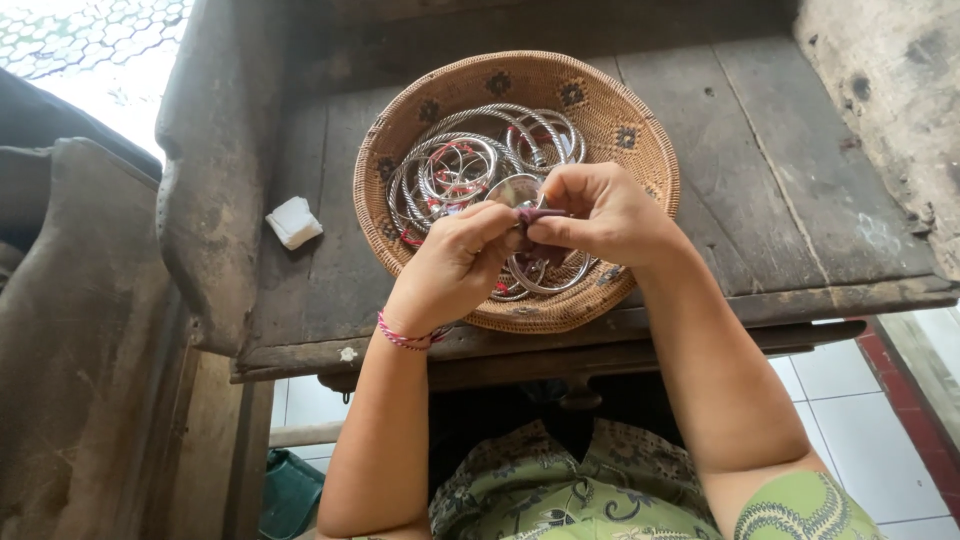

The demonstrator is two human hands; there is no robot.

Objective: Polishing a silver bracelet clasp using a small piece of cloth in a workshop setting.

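Both hands pinching a small purple piece over the basket of silver bangles

Left hand (455, 262) and right hand (600, 215) meet fingertip to fingertip, closed narrow on the small purple piece (532, 214); can't tell if it's cloth or band. It sits between the thumbs, just above a round silver bangle (515, 190). Looks like mid-step: wrapping or rubbing the piece against the metal. Next move likely calls for a steady two-finger pinch, small motion. Below: woven basket (620, 120) full of bangles on the worn wooden counter (780, 180); white folded scrap (294, 221) left of it
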